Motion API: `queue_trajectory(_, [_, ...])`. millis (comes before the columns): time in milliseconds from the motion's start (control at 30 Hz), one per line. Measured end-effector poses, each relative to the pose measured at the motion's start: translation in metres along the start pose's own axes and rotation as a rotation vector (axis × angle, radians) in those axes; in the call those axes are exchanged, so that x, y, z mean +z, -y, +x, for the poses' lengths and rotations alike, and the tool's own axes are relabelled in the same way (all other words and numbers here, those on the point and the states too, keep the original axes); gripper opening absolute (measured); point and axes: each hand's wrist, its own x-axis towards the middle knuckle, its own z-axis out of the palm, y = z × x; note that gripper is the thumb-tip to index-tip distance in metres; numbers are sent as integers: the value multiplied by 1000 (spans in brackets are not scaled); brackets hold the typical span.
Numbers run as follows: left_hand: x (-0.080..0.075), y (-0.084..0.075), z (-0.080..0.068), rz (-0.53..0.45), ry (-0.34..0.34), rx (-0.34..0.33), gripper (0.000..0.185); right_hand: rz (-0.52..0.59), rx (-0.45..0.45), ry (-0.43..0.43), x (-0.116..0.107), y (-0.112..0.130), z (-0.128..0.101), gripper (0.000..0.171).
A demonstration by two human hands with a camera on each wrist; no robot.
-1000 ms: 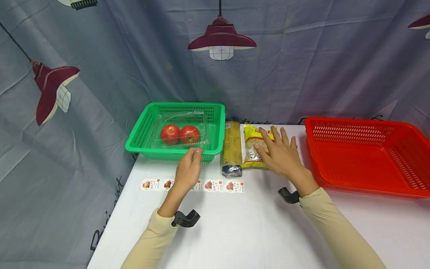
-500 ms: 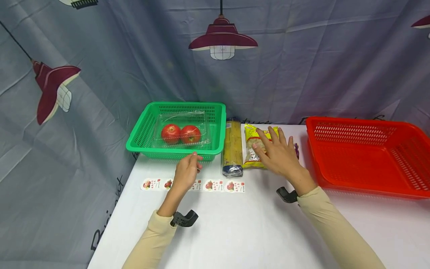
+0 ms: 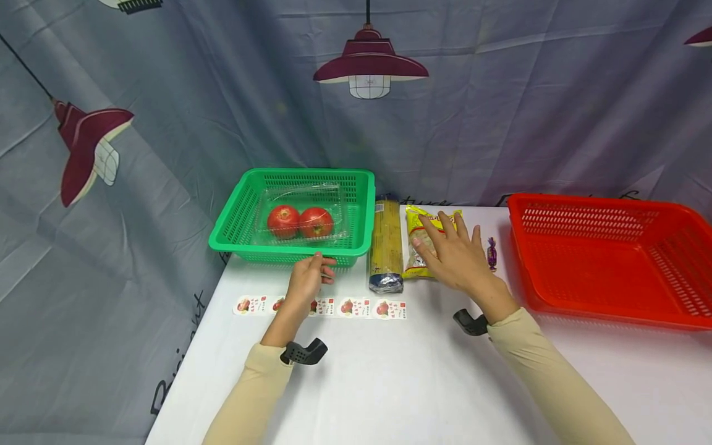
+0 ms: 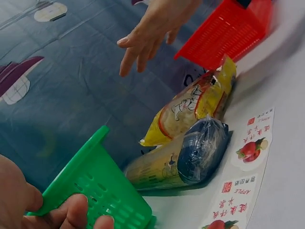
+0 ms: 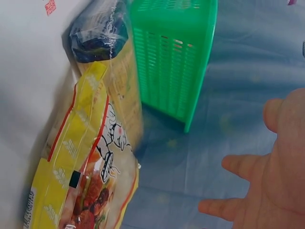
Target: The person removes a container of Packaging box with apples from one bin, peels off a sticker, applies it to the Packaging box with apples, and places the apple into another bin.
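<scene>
My left hand (image 3: 313,272) hangs with loosely curled fingers just in front of the green basket (image 3: 356,185) and holds nothing. The left wrist view shows those fingertips (image 4: 76,214) beside the basket's corner (image 4: 95,183). In the basket a clear box holds two tomatoes (image 3: 299,222). My right hand (image 3: 447,244) hovers with spread fingers over the yellow snack bag (image 3: 416,235), and I cannot tell whether it touches the bag. Seen from the right wrist, its fingers (image 5: 238,186) are straight, to the right of the bag (image 5: 81,191). A spaghetti pack (image 3: 385,244) lies between basket and bag.
A strip of fruit stickers (image 3: 356,307) lies on the white table (image 3: 417,383) under my left wrist. A small purple candy (image 3: 492,253) sits next to the empty red basket (image 3: 606,309) at the right. A grey curtain stands close behind everything.
My right hand has slid left over the yellow bag, uncovering the purple candy. My left hand has drawn back a little from the green basket's rim.
</scene>
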Motion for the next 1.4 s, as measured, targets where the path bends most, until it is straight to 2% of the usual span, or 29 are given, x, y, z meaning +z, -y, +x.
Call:
queue_trajectory(200, [-3, -1, 1, -69, -12, -69, 45, 1, -4, 8, 1, 3, -1, 75])
queue_trajectory(400, [-5, -1, 1, -93, 10, -93, 45, 10, -17, 22, 1, 8, 1, 73])
queue_trajectory(667, [-7, 0, 1, -81, 21, -92, 45, 4, -64, 3, 8, 16, 9, 72])
queue_trajectory(933, [-9, 0, 2, -79, 26, -91, 43, 3, -78, 46, 10, 32, 21, 73])
queue_trajectory(1400, [-8, -1, 2, -85, 30, -73, 43, 11, -140, 73, 11, 63, 39, 71])
